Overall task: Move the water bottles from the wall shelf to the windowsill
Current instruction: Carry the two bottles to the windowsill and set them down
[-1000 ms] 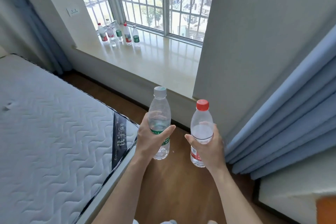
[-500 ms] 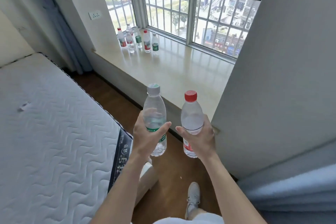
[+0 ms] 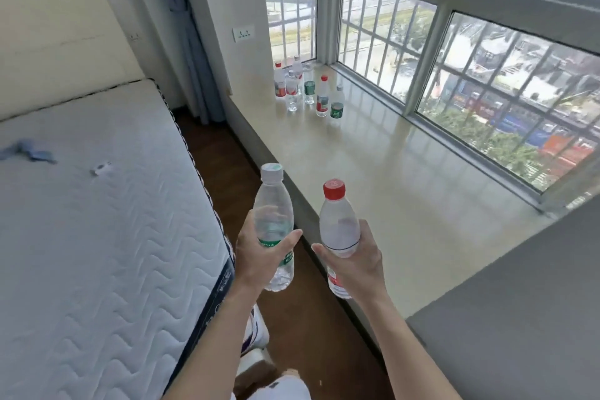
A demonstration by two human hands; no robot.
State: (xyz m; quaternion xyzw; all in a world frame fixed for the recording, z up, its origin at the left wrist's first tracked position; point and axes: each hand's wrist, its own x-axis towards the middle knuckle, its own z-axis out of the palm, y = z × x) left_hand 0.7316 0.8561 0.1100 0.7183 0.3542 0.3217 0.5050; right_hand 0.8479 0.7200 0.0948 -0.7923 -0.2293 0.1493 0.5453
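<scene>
Head view. The left hand (image 3: 259,256) is wrapped round the green bottle (image 3: 272,214), thumb across the green label and fingers curled behind it. This bottle has a pale cap, stands nearly upright and is clear of any surface, off the sill's (image 3: 406,191) front edge on the room side, above the floor (image 3: 302,318).

The right hand (image 3: 357,266) grips the red bottle (image 3: 337,224) round its middle, thumb on the front and fingers curled round the far side. This bottle has a red cap and a red label low down, leans slightly and is also held in the air. In the picture it lies across the sill's front edge; whether it is over the sill or short of it cannot be told. The two bottles are near each other but apart.

At the sill's far left corner, against the window (image 3: 389,29), stands a cluster (image 3: 305,88) of several upright bottles, some red-capped and some pale-capped, close together. It is well apart from the two held bottles, with bare sill between.

Left of the sill, across the strip of floor, lies a mattress (image 3: 97,221) with a small blue scrap (image 3: 26,153) on it and a headboard (image 3: 58,42) beyond. A curtain (image 3: 191,42) hangs past the sill's left end, and a socket (image 3: 243,33) sits on the wall above that end. A grey wall (image 3: 519,318) closes the sill's right end. A shoe (image 3: 258,331) is on the floor below the sill's front edge.
</scene>
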